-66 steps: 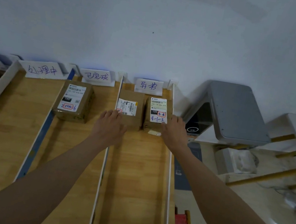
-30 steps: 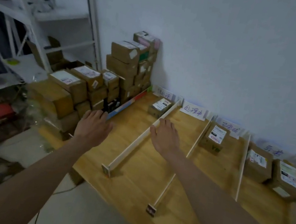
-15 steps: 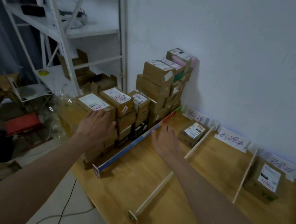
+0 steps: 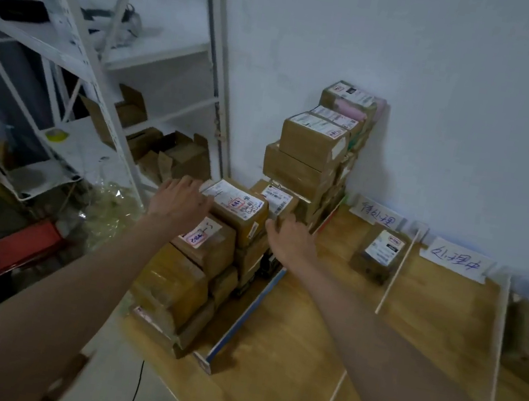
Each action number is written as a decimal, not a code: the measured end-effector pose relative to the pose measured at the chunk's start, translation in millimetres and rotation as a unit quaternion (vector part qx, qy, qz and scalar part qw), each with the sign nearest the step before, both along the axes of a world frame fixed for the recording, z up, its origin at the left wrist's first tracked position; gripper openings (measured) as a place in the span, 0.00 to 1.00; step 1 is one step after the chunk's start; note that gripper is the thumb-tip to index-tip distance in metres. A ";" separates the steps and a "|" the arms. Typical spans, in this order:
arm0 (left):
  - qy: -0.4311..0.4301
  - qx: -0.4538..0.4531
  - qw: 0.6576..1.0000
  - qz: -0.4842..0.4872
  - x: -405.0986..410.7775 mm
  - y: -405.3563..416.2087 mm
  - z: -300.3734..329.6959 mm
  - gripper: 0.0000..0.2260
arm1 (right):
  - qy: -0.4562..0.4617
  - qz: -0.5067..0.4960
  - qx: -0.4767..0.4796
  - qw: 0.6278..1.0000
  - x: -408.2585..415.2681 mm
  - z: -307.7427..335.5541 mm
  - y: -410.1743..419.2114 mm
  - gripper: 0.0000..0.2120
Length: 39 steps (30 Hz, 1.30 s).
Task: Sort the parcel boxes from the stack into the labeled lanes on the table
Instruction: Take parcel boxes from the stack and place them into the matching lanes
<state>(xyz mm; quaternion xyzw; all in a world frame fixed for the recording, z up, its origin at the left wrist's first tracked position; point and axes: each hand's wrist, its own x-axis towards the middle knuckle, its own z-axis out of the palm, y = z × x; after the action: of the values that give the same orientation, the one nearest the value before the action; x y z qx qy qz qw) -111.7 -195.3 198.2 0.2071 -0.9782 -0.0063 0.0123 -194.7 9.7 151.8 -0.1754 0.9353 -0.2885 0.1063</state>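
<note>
Head | left hand (image 4: 180, 200), right hand (image 4: 291, 239) flank labelled parcel box (image 4: 237, 210) (fingers relaxed, nothing gripped) | stack (image 4: 310, 145) behind

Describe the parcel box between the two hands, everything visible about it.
The parcel box is brown cardboard, taped, with a white shipping label on top bearing red-stamped and handwritten marks. It sits level on the stack, on other boxes, beside the blue-edged divider's outer side. The left hand reaches its left edge with fingers extended; the right hand is at its right side. Whether either hand is touching it cannot be told. It is not lifted yet.
</note>
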 end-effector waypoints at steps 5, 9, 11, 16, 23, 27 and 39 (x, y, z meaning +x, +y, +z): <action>-0.006 0.033 0.999 -0.030 -35.2 -37.4 -5.5 0.23 | -0.115 -0.074 -0.043 0.990 -10.8 -6.2 -47.6 0.24; -0.051 0.089 0.994 -0.036 -65.8 -70.2 -28.6 0.27 | -0.128 -0.154 -0.082 0.976 -19.6 -12.4 -72.1 0.33; -0.076 0.108 0.990 -0.045 -75.1 -77.6 -39.7 0.29 | -0.131 -0.173 -0.082 0.973 -20.9 -16.1 -78.8 0.30; -0.072 0.167 0.981 -0.065 -79.8 -77.9 -54.0 0.28 | -0.144 -0.209 -0.097 0.962 -24.0 -26.3 -88.7 0.25; -0.007 0.244 0.965 -0.098 -81.2 -88.2 -28.3 0.25 | -0.160 -0.222 -0.205 0.940 -19.0 2.6 -78.6 0.30; 0.006 0.309 0.936 -0.167 -84.1 -87.2 7.1 0.23 | -0.173 -0.175 -0.233 0.941 -8.3 43.3 -63.3 0.23; -0.038 0.272 0.902 -0.334 -100.0 -1.8 53.2 0.21 | -0.220 -0.212 -0.161 0.939 27.6 91.7 26.9 0.18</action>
<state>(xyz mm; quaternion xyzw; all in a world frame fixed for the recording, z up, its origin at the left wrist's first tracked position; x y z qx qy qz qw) -211.8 -197.1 251.4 -0.1368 -0.9499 -0.2679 -0.0846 -167.0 36.7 243.5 0.0797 0.8452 -0.4823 0.2161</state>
